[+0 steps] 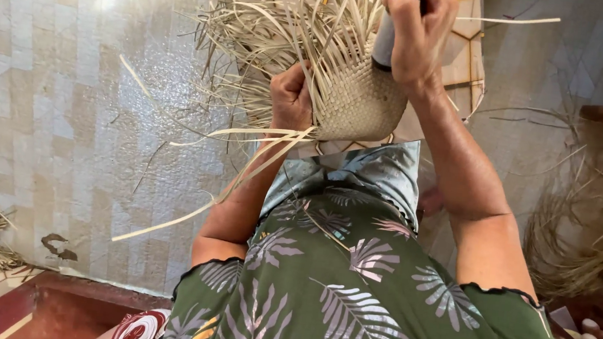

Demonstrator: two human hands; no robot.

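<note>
You gripped the woven basket firmly with your closed left hand while your right hand, fisted around a dark handle, pressed steadily on its weave.

Loose pale straw strips fan out around the half-woven tan straw basket, crowding its top and left. The pale tiled floor further left lies open; a dry straw heap blocks the right.

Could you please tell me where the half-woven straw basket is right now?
In the head view, the woven basket sits top centre, gripped between the left hand and the right hand, just above the person's lap.
</note>
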